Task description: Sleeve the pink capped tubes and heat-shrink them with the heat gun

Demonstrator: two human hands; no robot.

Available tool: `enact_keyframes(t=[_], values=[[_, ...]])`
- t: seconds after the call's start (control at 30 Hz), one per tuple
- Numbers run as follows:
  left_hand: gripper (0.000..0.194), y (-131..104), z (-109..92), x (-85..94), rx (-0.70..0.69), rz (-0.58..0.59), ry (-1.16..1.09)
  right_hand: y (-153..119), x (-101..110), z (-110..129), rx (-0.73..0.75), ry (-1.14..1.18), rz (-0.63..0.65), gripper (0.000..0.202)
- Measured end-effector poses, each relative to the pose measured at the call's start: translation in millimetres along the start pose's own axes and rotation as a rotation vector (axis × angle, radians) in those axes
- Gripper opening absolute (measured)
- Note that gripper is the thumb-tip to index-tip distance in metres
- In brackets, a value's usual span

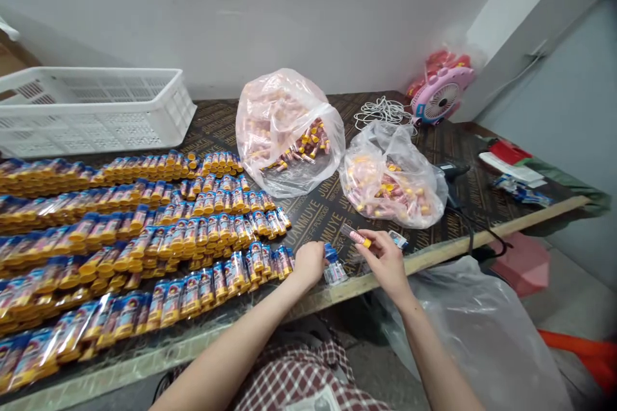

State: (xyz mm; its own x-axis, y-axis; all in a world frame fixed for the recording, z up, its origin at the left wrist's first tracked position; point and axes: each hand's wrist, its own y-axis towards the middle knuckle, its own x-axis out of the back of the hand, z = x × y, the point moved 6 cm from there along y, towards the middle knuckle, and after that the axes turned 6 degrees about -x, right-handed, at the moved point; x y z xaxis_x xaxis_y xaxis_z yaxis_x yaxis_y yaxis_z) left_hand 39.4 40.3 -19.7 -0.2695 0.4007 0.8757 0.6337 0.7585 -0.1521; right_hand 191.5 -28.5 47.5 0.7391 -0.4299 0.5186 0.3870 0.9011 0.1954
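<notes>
Between the thumb and fingertips of my right hand, a small pink tube is lying slantwise, its yellow end facing my palm and its clear end pointing left and slightly away from me; that hand is pinching it. To the left of the tube, my left hand is sitting curled, its fingers mostly out of sight, so I cannot tell whether it is grasping anything. Just to its right, between both hands, clear-and-blue wrappers are lying near the wooden edge of the dark tabletop. Beyond my right hand, a plastic bag is holding many pink-and-yellow tubes. Farther off, beyond my left hand, a bigger bag is bulging with similar ones. Left of my left hand, stacked rows of blue-and-yellow packs are stretching well away, and a white crate is standing behind them.
</notes>
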Motion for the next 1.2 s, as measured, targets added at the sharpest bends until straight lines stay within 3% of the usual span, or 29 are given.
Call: enact_keyframes(t=[0.33, 0.57, 0.77, 1.0, 1.13, 1.2], values=[[0.013, -3.6, -1.2, -3.8, 0.046, -0.024, 0.027, -6.2, -2.5, -8.1, -0.012, 0.02, -0.021, 0.02], [0.006, -10.2, -6.7, 4.1, -0.013, -0.086, -0.037, -7.5, 0.1, -7.3, -0.016, 0.045, -0.066, 0.019], [0.006, -9.8, -3.6, -3.8, 0.0, -0.062, -0.141, -8.9, 0.9, -4.8, -0.038, 0.058, -0.082, 0.02], [0.011, -14.0, -6.7, 0.1, 0.01, -0.048, -0.073, -8.4, -5.1, -4.0, -0.026, 0.057, -0.063, 0.017], [0.009, -18.8, -13.8, 7.8, -0.058, -0.122, -0.071, -9.0, -6.7, -4.6, -0.023, 0.056, -0.075, 0.018], [0.006, -21.8, -13.6, 13.1, -0.064, -0.185, -0.177, -9.9, -5.0, -2.9, -0.019, 0.062, -0.095, 0.017]])
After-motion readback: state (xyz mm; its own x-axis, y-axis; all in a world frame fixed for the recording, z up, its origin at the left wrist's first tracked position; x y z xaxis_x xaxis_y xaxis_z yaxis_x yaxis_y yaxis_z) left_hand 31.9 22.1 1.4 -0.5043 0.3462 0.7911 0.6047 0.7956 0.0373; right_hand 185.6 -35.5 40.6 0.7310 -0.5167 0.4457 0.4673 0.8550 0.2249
